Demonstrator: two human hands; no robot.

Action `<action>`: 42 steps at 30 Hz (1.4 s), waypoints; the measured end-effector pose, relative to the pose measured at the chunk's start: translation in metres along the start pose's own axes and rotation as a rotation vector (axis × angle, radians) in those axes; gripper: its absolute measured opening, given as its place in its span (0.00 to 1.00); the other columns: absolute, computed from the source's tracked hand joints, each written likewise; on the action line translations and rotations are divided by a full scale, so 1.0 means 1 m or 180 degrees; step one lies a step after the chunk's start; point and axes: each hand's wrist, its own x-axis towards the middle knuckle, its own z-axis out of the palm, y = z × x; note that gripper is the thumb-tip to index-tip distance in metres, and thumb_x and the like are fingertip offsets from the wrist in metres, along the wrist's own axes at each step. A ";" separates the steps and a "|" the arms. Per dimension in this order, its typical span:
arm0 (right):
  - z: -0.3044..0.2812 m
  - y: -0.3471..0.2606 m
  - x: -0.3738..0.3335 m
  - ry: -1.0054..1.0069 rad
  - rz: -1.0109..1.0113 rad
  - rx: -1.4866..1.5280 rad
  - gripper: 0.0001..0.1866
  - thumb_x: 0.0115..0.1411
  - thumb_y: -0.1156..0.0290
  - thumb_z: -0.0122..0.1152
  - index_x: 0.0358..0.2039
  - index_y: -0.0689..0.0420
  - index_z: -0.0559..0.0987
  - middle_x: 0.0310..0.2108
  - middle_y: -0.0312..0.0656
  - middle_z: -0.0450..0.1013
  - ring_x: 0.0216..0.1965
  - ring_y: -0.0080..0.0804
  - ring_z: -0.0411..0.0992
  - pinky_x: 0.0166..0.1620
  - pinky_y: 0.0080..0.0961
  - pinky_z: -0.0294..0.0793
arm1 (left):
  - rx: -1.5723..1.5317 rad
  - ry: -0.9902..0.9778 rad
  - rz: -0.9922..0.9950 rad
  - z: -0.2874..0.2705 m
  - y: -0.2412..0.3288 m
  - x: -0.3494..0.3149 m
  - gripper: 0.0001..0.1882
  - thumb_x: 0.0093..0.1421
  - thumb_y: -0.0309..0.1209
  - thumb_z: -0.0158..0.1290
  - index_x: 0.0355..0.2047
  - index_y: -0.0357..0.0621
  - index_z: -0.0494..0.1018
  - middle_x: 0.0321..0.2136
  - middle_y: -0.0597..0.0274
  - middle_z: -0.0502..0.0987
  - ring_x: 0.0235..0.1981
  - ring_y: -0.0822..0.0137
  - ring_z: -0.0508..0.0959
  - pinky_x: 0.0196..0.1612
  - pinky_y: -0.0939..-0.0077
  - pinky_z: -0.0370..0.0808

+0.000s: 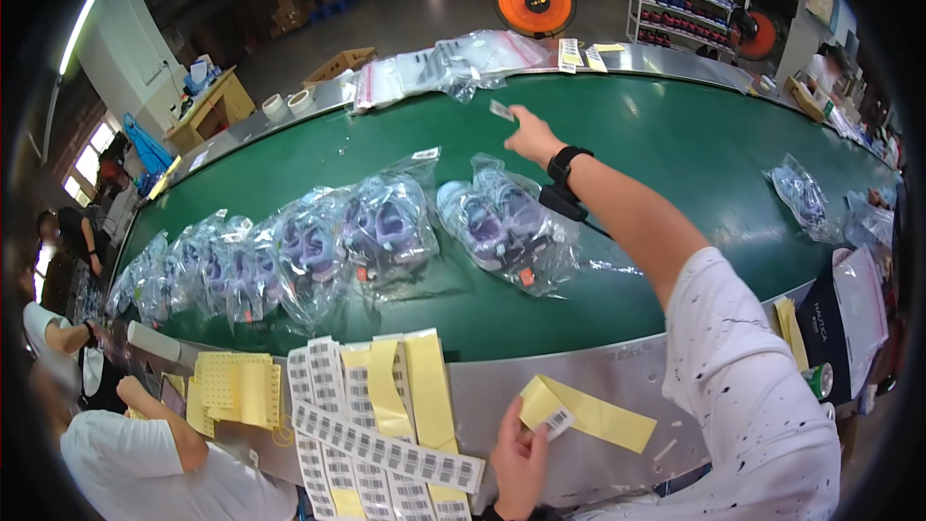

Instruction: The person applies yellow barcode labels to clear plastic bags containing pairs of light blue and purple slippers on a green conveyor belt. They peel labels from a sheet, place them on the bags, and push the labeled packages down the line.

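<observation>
The label point(501, 111) is near twelve o'clock, over the green belt point(666, 150), pinched between the almost closed fingertips of the right hand point(532, 138). Toward half past five, the left hand point(519, 458) has thumb and curled fingers closed on one end of a yellow strip point(610, 419). A bagged pair point(503, 222) lies at six o'clock from the label, with a bagged row point(307, 241) toward nine. Label sheets point(323, 381) overlap at seven; clear bags point(410, 75) lie toward twelve

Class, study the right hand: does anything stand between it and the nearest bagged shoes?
Nothing visible does: only the green belt shows between the right hand, pinching its small label, and the bagged shoes nearest it.
</observation>
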 end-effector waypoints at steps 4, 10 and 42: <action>0.046 0.016 0.013 -0.0260 0.0840 0.0482 0.36 0.44 0.77 0.66 0.57 0.57 0.67 0.44 0.56 0.73 0.42 0.47 0.76 0.39 0.35 0.76 | 0.0206 -0.0014 0.0268 -0.008 0.007 -0.004 0.27 0.62 0.22 0.50 0.61 0.33 0.58 0.48 0.51 0.73 0.46 0.68 0.74 0.47 0.77 0.72; 0.034 0.050 -0.013 0.0121 0.0638 0.1746 0.37 0.45 0.84 0.61 0.58 0.56 0.65 0.30 0.42 0.72 0.27 0.28 0.71 0.29 0.27 0.72 | 0.0319 -0.0101 0.0057 -0.012 0.003 -0.004 0.26 0.63 0.21 0.48 0.61 0.34 0.58 0.49 0.52 0.73 0.48 0.68 0.74 0.48 0.77 0.71; -0.052 0.118 -0.068 0.1369 0.2316 0.2706 0.05 0.49 0.80 0.64 0.25 0.63 0.76 0.28 0.43 0.75 0.27 0.31 0.73 0.29 0.29 0.73 | 0.0391 -0.0114 -0.0573 0.004 -0.003 -0.003 0.26 0.65 0.21 0.45 0.63 0.35 0.54 0.54 0.50 0.69 0.51 0.65 0.72 0.52 0.76 0.69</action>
